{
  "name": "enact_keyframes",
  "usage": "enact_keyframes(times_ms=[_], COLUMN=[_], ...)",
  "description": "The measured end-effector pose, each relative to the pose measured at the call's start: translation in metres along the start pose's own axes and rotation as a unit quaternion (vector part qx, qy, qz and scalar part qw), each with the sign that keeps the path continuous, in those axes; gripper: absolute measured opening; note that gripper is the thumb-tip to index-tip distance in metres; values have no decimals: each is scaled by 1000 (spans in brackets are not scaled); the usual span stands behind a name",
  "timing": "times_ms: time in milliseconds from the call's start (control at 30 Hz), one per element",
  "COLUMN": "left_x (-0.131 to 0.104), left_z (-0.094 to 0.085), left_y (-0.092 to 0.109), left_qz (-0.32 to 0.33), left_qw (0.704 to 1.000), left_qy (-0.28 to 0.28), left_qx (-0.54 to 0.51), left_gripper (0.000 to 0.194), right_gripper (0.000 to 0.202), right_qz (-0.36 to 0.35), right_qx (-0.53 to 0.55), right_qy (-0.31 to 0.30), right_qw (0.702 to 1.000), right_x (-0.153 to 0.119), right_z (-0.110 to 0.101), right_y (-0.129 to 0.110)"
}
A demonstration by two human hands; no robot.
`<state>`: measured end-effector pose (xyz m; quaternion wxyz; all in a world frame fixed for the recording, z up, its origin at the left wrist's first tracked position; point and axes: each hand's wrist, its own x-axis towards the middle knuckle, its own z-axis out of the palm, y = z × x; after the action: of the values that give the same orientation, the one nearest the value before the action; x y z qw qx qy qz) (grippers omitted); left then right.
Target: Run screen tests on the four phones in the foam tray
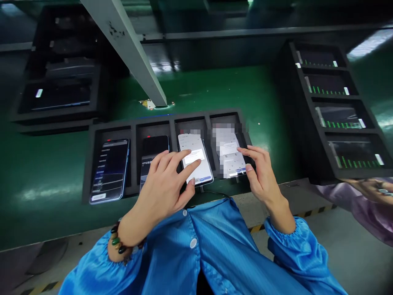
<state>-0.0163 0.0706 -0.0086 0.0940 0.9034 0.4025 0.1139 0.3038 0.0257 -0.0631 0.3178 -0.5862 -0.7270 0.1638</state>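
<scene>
A black foam tray (134,164) with four compartments holds a phone in each. My left hand (166,180), fingers spread, reaches over the third phone (192,168), whose screen is lit white; its fingertips are at a pop-up box. Part of the second phone (155,143), dark-screened, is hidden behind that hand. My right hand (260,172) is at the right edge of the fourth phone (235,164), index finger by its pop-up, thumb near the lower corner, holding nothing. At the left end lies a phone with a dark menu screen (110,172).
More black foam trays stand at the back left (101,94) and on the right (334,98), the right one holding several devices. A grey metal post (135,49) rises behind the middle tray from the green table (196,90). Another person's hand (374,188) shows at the right edge.
</scene>
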Motion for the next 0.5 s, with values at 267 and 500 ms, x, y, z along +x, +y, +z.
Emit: enact_keyframes(times_ms=[267,500], left_x=[14,7], left_z=[12,-2], left_y=[0,-11], left_qz=[-19,-40], left_qw=[1000,999], left_qy=[-19,16], left_qx=[8,28], left_gripper=[48,48], right_gripper=[40,12], right_qz=[1,53], right_qx=[24,-20], right_qy=[38,105], right_qw=[999,993], right_x=[0,-32], right_z=[-2,-10], right_y=[-3,-11])
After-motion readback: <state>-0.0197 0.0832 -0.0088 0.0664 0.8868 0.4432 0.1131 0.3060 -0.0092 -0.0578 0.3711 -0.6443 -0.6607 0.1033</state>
